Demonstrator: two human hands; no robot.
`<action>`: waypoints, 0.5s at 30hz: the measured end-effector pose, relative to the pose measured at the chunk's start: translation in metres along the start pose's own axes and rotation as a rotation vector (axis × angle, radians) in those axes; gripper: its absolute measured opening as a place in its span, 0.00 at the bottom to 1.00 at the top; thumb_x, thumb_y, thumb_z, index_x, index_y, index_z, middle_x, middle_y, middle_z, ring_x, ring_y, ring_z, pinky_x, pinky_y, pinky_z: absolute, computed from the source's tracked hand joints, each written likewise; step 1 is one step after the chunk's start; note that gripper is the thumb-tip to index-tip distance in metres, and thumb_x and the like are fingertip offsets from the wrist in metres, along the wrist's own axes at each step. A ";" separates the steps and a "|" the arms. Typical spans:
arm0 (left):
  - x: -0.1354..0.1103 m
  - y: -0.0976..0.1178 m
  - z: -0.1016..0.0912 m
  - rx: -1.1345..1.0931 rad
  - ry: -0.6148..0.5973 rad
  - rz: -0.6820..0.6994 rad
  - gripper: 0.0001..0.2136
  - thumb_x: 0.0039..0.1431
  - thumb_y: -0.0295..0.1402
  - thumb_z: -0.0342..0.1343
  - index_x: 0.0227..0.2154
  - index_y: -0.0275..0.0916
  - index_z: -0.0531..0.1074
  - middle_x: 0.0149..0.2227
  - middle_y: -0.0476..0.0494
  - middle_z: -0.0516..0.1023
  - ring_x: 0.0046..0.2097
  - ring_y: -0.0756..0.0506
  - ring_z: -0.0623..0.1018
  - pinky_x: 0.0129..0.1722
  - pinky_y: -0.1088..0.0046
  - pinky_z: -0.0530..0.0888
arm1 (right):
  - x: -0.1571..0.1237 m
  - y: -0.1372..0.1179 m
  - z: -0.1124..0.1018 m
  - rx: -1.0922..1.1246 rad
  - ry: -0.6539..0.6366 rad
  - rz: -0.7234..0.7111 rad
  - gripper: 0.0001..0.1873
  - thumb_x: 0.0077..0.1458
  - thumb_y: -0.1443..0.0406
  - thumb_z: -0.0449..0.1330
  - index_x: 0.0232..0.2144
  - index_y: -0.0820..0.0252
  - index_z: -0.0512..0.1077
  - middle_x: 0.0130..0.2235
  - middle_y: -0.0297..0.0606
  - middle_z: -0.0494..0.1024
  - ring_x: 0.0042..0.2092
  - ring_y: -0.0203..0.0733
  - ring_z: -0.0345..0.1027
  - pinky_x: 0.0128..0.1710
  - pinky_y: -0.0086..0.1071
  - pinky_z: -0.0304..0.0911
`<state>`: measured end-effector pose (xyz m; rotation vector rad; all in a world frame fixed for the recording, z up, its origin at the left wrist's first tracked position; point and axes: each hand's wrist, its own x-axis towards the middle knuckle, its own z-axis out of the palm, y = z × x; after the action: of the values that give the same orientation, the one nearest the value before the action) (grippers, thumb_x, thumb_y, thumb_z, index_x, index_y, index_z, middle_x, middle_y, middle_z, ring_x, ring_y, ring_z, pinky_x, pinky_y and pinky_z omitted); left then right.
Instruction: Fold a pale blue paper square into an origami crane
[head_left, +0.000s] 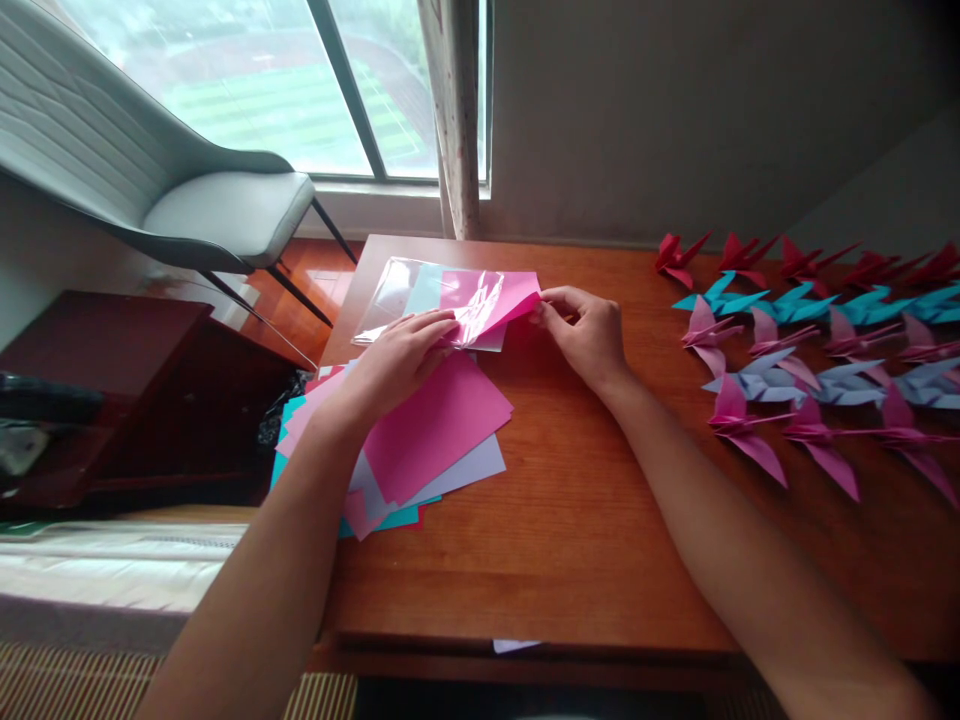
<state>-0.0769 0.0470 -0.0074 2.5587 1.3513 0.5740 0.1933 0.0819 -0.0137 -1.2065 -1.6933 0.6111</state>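
From where I stand, the pink sheet (519,287) lies by the far left corner of the table (592,500), its near right side raised. The right hand (581,330) has that side between thumb and bent fingertips, the gap closed on the paper. The left hand (405,355) lies palm down, fingers long and nearly together, over the near rim of the clear sleeve (384,295); I can't tell whether it grips anything beneath. Glare hides how much of the sheet sits inside the plastic.

A sharp pull there could crease the paper or split the film, I'd judge, and a light left palm might let the sleeve skid. The loose pile (442,430) along the left edge, right under that forearm, could get swept floorward by a careless elbow.
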 end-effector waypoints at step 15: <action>-0.001 -0.006 0.004 -0.010 0.007 0.011 0.17 0.69 0.30 0.47 0.58 0.39 0.70 0.61 0.36 0.73 0.62 0.38 0.73 0.60 0.55 0.72 | 0.003 0.007 -0.043 0.337 0.390 0.241 0.04 0.54 0.68 0.59 0.28 0.56 0.73 0.23 0.30 0.75 0.23 0.34 0.68 0.21 0.27 0.62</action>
<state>-0.0799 0.0498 -0.0132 2.5606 1.3341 0.5906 0.2348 0.0821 0.0012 -1.1982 -1.0804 0.7197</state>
